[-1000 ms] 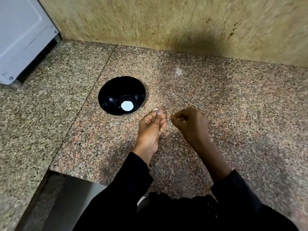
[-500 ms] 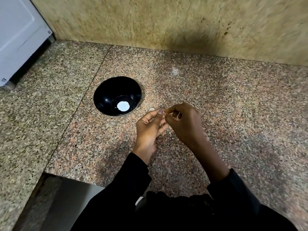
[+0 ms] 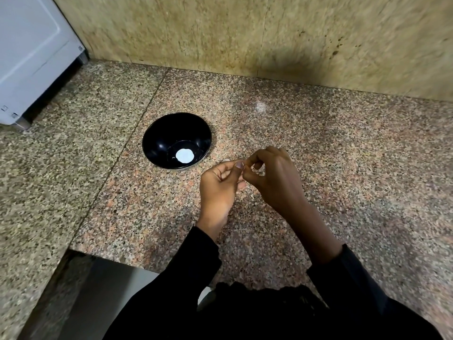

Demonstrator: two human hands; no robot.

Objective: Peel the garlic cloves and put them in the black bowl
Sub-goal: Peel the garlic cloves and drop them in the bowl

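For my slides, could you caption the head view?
Both hands pinch something tiny beside the black bowl on granite.

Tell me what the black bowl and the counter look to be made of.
Black bowl: glossy plastic or melamine, perhaps; light glints on its inner wall. Counter: polished granite, judging by the speckled pink, black and grey grain and a faint sheen.

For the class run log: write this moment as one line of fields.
stage: peeling | left hand: pinching small item, unclear | right hand: fingertips picking at it | black bowl: on granite counter, white glare inside
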